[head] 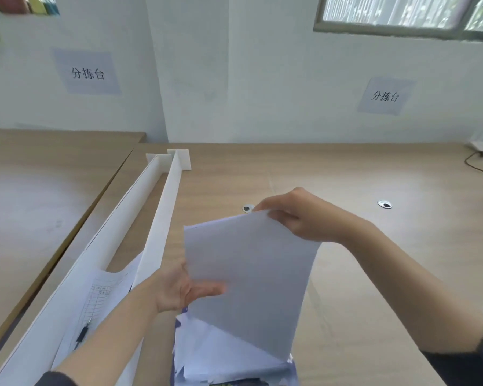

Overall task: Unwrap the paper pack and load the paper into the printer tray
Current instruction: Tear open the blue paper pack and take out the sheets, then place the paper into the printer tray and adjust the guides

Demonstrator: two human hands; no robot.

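Note:
A stack of white paper sheets [248,277] is lifted on end above the torn wrapper [223,360], which lies open on the desk at the bottom of the view. My right hand [296,215] pinches the stack's top right corner. My left hand [181,288] holds the stack's left edge, thumb on the front face. The wrapper is white with torn edges and a dark printed strip at its lower rim. No printer tray is in view.
A long white divider [162,218] made of two upright boards runs from the near left to the far middle of the wooden desk [374,260]. A printed form and a pen [81,335] lie beside it. Cable holes [384,203] and a cable [480,168] sit at the right.

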